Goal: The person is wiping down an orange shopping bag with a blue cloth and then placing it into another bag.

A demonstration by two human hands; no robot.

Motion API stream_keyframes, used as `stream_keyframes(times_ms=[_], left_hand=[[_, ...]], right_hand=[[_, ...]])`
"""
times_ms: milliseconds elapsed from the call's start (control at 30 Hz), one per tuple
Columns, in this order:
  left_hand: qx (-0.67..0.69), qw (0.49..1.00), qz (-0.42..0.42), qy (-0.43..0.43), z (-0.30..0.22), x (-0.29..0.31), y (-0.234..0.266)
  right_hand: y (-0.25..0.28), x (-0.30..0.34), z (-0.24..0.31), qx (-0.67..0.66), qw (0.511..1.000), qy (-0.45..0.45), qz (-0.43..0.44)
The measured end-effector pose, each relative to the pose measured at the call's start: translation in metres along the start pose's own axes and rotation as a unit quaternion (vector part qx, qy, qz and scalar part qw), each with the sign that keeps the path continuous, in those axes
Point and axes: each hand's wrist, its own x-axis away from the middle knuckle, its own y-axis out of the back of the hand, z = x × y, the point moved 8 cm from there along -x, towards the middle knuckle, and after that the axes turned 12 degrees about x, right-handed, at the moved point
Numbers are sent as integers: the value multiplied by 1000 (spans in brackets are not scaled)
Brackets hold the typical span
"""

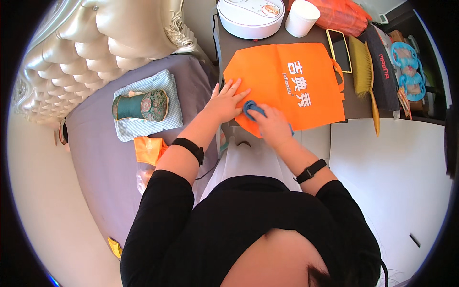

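Observation:
An orange bag [267, 71] with white printing and a loop handle lies flat on a dark tabletop [229, 45]. Spread across its left part, my left hand [225, 103] presses down with the fingers apart and holds nothing. My right hand [274, 126] is closed around a bunched blue cloth [254, 108], which rests on the bag's near edge just right of my left hand. Part of the cloth is hidden beneath my right fingers.
Behind the bag stand a round white appliance [251, 21] and a white cup [302, 18]. A phone [339, 50], a yellow-bristled brush [362, 67] and a dark box [381, 71] lie to the right. At left, the bed [95, 153] bears a green cushion [140, 106].

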Motion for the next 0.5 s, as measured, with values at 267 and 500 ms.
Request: stream_keyframes(times_ms=[267,500], left_hand=[[36,996,64,40,1,-1,-2],[45,997,55,34,4,-4,-7]], right_hand=[[35,48,-170,81,960,-252,-97],[25,6,-78,17,992,-105,-65]])
